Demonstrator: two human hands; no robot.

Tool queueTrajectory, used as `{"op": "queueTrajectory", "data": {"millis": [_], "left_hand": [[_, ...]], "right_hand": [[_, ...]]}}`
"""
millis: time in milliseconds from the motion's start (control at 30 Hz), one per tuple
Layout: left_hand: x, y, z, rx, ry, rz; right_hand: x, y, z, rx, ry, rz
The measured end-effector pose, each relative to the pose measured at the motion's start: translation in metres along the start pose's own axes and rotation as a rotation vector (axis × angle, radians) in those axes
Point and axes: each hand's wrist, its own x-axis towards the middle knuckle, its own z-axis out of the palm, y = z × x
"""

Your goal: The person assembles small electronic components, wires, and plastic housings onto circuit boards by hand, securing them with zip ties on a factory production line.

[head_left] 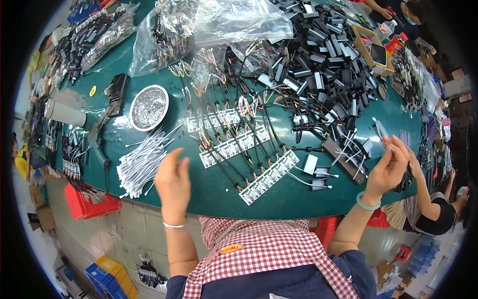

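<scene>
My left hand [173, 183] is raised at the table's front edge, thumb and fingers apart with nothing between them. Right beside it lies a heap of white cable ties [140, 167]. My right hand [387, 168] is up at the front right, its fingers loosely bent and pointing away from me. A pale slender piece [381, 128] shows by those fingertips; whether they touch it is unclear. Between my hands lie white circuit board strips [269, 178] with black cables and coloured wire ends. Small black blocks [319, 185] with white ties rest right of the nearest strip.
A large pile of black blocks [323, 55] covers the back right of the green table [209, 199]. Clear plastic bags [244, 22] of wires lie at the back. A white bowl [149, 108], a white cylinder [64, 113] and a red stool [89, 203] are to the left. Another person [433, 212] sits at the right.
</scene>
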Motion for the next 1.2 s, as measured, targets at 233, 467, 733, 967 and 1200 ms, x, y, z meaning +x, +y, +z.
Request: {"op": "queueTrajectory", "data": {"millis": [233, 467, 733, 967, 1200], "left_hand": [[0.001, -0.055, -0.006, 0.325, -0.051, 0.025], [0.001, -0.067, -0.006, 0.237, -0.045, 0.001], [0.011, -0.063, -0.011, 0.184, -0.146, 0.03], [0.01, -0.062, -0.013, 0.257, -0.093, 0.024], [0.021, -0.025, -0.026, -0.272, 0.353, 0.186]], "right_hand": [[-0.058, 0.048, 0.003, -0.223, -0.575, 0.091], [-0.042, 0.041, 0.01, 0.0, -0.564, 0.28], [-0.001, 0.13, 0.05, -0.201, -0.587, 0.271], [0.004, 0.142, 0.061, -0.268, -0.815, 0.286], [0.032, 0.08, 0.004, -0.209, -0.656, 0.503]]}}
